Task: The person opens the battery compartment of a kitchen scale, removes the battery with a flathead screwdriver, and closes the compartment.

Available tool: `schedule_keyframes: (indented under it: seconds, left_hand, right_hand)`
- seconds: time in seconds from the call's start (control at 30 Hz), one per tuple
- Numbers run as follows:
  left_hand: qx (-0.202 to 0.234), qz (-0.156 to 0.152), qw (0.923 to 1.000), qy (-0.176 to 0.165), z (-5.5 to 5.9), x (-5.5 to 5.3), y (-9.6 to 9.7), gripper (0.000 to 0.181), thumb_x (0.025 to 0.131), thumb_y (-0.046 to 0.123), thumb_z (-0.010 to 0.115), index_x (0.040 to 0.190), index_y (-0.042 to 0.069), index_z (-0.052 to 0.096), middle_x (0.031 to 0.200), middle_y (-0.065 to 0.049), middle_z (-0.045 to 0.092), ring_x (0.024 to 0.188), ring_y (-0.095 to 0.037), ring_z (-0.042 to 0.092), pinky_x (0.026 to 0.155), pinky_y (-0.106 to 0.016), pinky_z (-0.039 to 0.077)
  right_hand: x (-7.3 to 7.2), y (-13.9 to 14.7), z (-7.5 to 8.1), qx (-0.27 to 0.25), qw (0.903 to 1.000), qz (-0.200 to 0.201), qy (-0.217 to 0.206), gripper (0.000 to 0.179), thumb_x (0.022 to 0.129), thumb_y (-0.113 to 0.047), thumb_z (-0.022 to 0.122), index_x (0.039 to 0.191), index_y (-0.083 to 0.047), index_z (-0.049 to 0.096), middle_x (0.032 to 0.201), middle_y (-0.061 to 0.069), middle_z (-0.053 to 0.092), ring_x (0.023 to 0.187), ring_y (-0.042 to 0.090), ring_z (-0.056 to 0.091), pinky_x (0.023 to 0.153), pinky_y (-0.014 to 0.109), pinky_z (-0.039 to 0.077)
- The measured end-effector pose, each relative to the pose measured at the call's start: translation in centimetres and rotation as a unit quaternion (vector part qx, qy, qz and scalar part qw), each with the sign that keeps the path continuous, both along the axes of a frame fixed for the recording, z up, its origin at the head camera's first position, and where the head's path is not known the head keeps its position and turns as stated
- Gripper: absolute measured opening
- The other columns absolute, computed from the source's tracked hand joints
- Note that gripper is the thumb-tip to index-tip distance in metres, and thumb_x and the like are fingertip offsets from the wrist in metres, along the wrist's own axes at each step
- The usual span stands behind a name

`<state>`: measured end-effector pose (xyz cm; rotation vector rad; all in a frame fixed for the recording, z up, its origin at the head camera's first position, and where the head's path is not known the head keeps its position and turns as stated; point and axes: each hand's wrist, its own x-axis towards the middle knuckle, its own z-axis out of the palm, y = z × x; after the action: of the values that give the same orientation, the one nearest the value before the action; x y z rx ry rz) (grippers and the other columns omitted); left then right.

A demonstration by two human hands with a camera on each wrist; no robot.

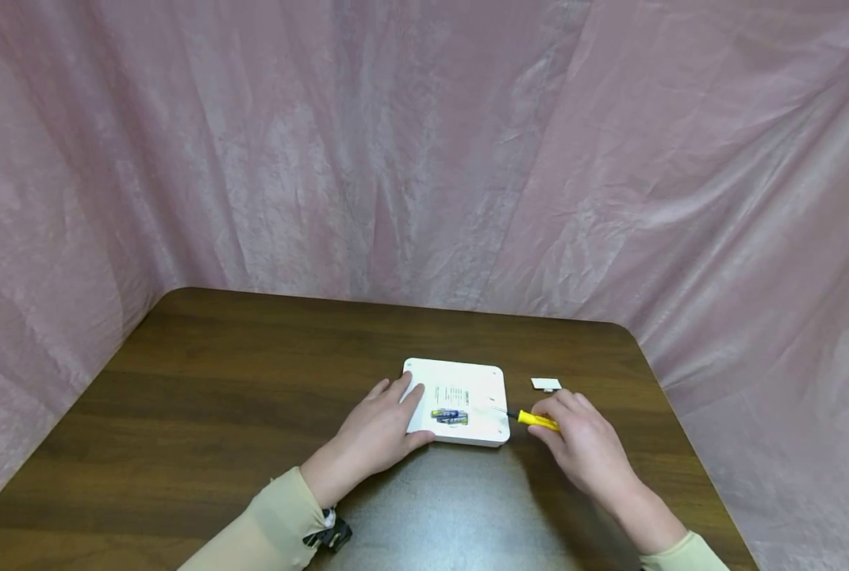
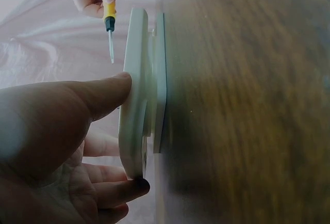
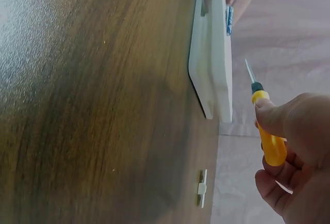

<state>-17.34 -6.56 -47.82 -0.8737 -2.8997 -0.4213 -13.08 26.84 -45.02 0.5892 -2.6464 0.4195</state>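
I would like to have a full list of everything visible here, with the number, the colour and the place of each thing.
Flat device: one, white, on the table
Batteries: apparently two, blue and yellow, on the device's upper side
Printed text: one block, dark, beside the batteries
Screwdriver: one, yellow and black, in the right hand
Small piece: one, white, on the table right of the device
Table: one, brown, below
Curtain: pink, behind
Wristband: one, black, left wrist
Sleeves: two, pale green-beige, forearms
Left hand: one, bare, on the device
Right hand: one, bare, right of the device
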Motion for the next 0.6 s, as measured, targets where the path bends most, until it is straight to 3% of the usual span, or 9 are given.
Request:
schedule_keyframes:
  seconds: [0.23,0.6]
  left_hand:
    - [-0.006,0.000,1.0000,0.001,0.0,0.1,0.1,0.079,0.101,0.055,0.079,0.156,0.000,0.060,0.161,-0.029,0.052,0.150,-0.041,0.052,0.127,-0.055,0.039]
    - [-0.005,0.004,1.0000,-0.005,0.0,0.2,0.2,0.079,0.102,0.055,0.078,0.156,0.001,0.060,0.161,-0.028,0.053,0.151,-0.040,0.050,0.127,-0.056,0.038]
  right_hand:
    - [0.0,0.9,0.1,-0.025,0.9972,-0.066,-0.024,0.025,0.088,-0.012,0.095,0.106,-0.012,0.077,0.095,-0.005,0.064,0.086,0.018,0.057,0.066,0.040,0.051]
    - [-0.4,3.0,-0.2,-0.031,0.9928,-0.116,0.001,0.019,0.095,-0.010,0.086,0.107,-0.005,0.072,0.096,0.005,0.066,0.091,0.030,0.062,0.069,0.051,0.053]
